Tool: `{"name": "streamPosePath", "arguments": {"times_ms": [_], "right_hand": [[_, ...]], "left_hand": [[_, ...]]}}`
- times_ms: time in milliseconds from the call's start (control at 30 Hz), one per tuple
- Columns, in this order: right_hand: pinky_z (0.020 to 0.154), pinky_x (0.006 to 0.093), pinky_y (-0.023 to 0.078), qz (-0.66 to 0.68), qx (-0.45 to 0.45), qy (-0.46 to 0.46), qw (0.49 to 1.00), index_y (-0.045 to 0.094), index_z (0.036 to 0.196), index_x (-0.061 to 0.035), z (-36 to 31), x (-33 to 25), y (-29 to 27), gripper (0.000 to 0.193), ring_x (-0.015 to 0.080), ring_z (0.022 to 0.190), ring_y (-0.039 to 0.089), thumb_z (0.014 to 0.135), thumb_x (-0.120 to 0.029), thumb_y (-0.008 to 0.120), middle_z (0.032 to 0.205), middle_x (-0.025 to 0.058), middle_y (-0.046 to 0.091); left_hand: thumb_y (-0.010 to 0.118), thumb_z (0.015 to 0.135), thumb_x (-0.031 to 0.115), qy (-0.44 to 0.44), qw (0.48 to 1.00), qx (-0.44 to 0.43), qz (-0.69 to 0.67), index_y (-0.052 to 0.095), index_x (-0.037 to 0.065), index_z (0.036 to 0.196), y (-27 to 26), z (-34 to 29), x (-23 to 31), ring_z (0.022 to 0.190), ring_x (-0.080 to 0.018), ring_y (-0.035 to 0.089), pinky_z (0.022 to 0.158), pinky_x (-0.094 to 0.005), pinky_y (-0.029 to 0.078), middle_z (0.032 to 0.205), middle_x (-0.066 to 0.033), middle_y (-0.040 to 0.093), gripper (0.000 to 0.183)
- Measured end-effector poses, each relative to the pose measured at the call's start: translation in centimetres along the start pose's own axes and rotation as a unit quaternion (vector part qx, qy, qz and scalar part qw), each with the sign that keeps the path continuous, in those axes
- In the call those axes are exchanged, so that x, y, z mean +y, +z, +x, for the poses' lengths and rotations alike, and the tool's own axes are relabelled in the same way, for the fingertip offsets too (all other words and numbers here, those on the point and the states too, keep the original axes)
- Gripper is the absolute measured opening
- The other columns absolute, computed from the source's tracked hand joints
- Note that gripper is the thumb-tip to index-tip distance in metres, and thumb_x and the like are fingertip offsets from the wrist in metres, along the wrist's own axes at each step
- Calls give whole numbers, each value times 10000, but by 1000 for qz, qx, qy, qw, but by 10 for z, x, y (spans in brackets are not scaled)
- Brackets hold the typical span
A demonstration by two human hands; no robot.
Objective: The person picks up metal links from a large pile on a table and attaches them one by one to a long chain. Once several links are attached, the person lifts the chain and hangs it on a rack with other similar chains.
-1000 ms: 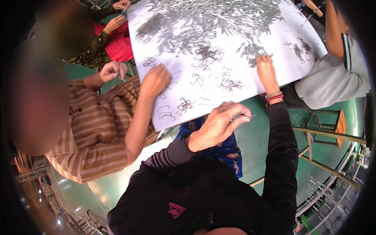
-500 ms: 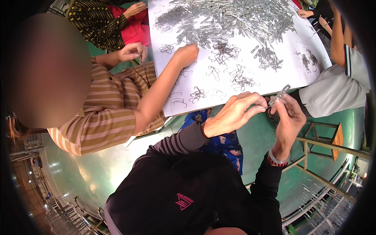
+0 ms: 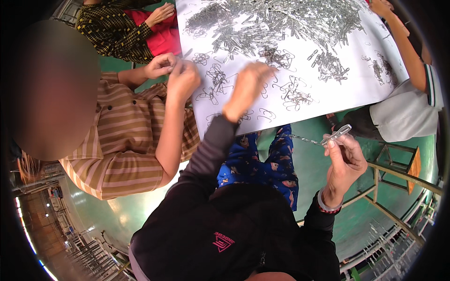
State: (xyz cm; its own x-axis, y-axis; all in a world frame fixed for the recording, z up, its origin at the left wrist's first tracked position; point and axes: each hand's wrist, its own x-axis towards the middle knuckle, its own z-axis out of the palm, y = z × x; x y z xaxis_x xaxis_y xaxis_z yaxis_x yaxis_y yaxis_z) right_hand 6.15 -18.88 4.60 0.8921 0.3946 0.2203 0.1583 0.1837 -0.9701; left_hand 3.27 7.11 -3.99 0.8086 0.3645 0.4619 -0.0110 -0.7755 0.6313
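Off the table's near edge, my right hand (image 3: 345,162) pinches a shiny slotted metal link (image 3: 343,130) between thumb and fingers. From it a thin, twisted-looking metal piece (image 3: 304,139) sticks out to the left; how the two join is too small to tell. My left hand (image 3: 247,90) reaches over the white tabletop (image 3: 255,122), its fingers smeared by motion and close to a pile of dark wire hooks (image 3: 278,58). Whether anything is in those fingers cannot be seen. Another cluster of wire hooks (image 3: 296,97) lies right of this hand.
A big heap of slotted metal links (image 3: 281,23) covers the far part of the table, with a smaller pile of links (image 3: 331,66) nearer. On the left, a co-worker in a striped shirt (image 3: 136,136) works with both hands. Other people sit around. A wooden-topped stool (image 3: 414,171) stands at right.
My left hand has left the link and moved left and away from me, over the hooks. My right hand keeps the link, slightly lower. The neighbour's reaching hand has drawn back to their other hand.
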Motion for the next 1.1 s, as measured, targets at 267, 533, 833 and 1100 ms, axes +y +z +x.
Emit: {"name": "streamPosePath", "arguments": {"times_ms": [267,533,833,1100], "right_hand": [[630,180,439,6,-21,10,1000,612,887,58,0,18,-9,196,96,730,572,718,150,649,818,89,611],[626,181,453,-20,-16,11,1000,622,895,60,-4,8,-1,180,83,715,571,732,129,658,830,73,622],[594,161,449,50,-34,17,998,640,911,44,-10,17,8,160,45,676,565,763,105,641,788,37,634],[579,167,452,42,-27,13,999,640,923,40,-19,21,11,175,52,657,564,760,104,642,780,44,637]], "left_hand": [[631,776,133,29,959,-211,185,650,40,823,14,40,-71,879,-267,573,764,-363,487,826,-79,615,106],[564,794,93,44,938,-279,200,594,-35,864,3,30,-32,852,-341,598,752,-405,484,829,-191,622,149],[638,748,123,-7,916,-350,193,668,10,794,-11,41,-43,832,-307,608,813,-377,446,798,-162,653,126],[584,800,138,-56,900,-361,237,636,-15,891,4,39,-45,929,-340,593,805,-407,468,906,-185,640,185]]}}
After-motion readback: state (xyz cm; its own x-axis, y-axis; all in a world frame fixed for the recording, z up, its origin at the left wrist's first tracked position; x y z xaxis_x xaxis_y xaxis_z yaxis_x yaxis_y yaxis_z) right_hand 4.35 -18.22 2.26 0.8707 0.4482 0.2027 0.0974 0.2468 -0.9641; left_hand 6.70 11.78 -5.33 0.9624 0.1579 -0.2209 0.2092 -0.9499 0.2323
